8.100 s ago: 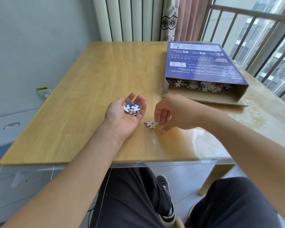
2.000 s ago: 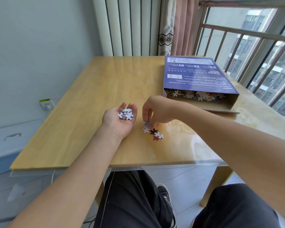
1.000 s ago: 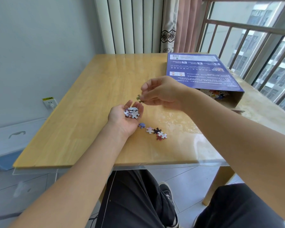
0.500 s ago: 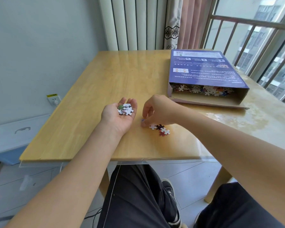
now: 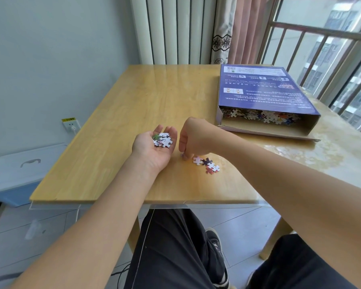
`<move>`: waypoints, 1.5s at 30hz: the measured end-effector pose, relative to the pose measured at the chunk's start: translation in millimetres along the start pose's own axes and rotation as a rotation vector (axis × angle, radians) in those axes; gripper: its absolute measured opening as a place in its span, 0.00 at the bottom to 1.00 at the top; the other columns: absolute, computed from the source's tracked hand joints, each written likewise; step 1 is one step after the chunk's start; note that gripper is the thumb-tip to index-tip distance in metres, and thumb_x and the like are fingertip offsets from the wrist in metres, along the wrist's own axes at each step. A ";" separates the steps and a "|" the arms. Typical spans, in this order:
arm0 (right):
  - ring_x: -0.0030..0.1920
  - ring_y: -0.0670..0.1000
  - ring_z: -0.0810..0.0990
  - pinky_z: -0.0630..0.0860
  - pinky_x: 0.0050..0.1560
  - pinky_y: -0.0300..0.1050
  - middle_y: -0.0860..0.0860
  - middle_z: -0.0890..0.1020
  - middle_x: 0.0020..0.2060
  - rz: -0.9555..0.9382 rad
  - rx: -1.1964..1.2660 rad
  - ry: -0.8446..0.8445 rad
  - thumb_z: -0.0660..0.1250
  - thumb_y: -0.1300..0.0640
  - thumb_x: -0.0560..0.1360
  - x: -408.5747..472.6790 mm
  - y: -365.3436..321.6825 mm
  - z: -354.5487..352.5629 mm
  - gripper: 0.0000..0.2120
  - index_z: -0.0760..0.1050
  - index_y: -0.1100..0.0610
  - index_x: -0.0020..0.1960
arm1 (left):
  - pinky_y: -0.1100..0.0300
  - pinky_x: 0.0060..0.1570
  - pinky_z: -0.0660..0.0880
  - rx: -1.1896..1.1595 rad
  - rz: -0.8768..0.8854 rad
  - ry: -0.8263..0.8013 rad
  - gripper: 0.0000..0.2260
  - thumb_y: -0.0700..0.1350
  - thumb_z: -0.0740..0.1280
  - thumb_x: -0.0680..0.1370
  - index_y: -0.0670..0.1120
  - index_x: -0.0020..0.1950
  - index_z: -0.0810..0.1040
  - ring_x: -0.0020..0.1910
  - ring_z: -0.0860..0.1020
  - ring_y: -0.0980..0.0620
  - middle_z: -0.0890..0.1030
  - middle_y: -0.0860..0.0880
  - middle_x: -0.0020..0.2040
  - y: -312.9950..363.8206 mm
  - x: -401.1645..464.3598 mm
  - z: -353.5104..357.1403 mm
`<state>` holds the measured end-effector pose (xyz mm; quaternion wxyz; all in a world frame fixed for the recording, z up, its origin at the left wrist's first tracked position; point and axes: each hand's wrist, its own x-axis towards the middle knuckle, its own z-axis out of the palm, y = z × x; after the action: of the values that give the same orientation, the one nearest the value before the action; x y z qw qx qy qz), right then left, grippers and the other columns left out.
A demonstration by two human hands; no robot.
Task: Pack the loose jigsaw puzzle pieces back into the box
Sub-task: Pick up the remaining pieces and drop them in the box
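My left hand [image 5: 154, 149] lies palm up on the wooden table [image 5: 133, 113], cupping a small heap of puzzle pieces [image 5: 162, 139]. Beside it, my right hand [image 5: 193, 138] reaches down with curled fingers and pinches a piece [image 5: 182, 156] at the table surface. Several loose pieces [image 5: 206, 164] lie just right of those fingers. The purple puzzle box [image 5: 263, 90] lies flat at the right of the table, its near end open toward me with many pieces [image 5: 261, 116] inside.
A radiator [image 5: 171, 30] and curtain [image 5: 233, 28] stand behind the table. Window railing [image 5: 331, 59] runs along the right. A blue-and-white storage bin [image 5: 15, 172] sits on the floor at left, below a wall socket [image 5: 71, 124]. My knees are under the table's near edge.
One second ago my right hand was raised over the left palm with a piece. It has come back down to the table, and its fingers now close on another piece beside the loose cluster.
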<state>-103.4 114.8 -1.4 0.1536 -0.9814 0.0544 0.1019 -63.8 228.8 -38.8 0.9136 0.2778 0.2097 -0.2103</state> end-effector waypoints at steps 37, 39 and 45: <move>0.34 0.47 0.85 0.76 0.35 0.39 0.47 0.85 0.40 -0.070 0.175 -0.183 0.84 0.52 0.62 -27.0 73.8 -8.0 0.21 0.80 0.49 0.51 | 0.49 0.49 0.80 -0.010 -0.101 -0.042 0.15 0.42 0.53 0.85 0.35 0.53 0.76 0.50 0.78 0.41 0.77 0.36 0.48 -24.6 -12.0 6.3; 0.35 0.48 0.85 0.79 0.38 0.40 0.49 0.85 0.42 -0.075 0.140 -0.207 0.83 0.53 0.64 -24.6 69.8 -10.0 0.19 0.80 0.51 0.51 | 0.49 0.49 0.80 -0.011 -0.102 -0.039 0.15 0.42 0.53 0.85 0.35 0.53 0.76 0.48 0.79 0.41 0.77 0.36 0.48 -24.6 -12.4 6.3; 0.35 0.47 0.84 0.76 0.35 0.37 0.49 0.84 0.46 -0.090 0.095 -0.204 0.83 0.54 0.64 -21.9 65.5 -10.0 0.18 0.81 0.52 0.51 | 0.49 0.49 0.80 -0.012 -0.099 -0.035 0.15 0.42 0.53 0.85 0.35 0.53 0.76 0.48 0.79 0.41 0.77 0.36 0.48 -23.1 -14.2 5.9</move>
<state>-131.9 51.4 -6.3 0.2089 -0.9590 -0.0009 0.1913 -85.6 211.6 -36.9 0.9071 0.2581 0.2086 -0.2590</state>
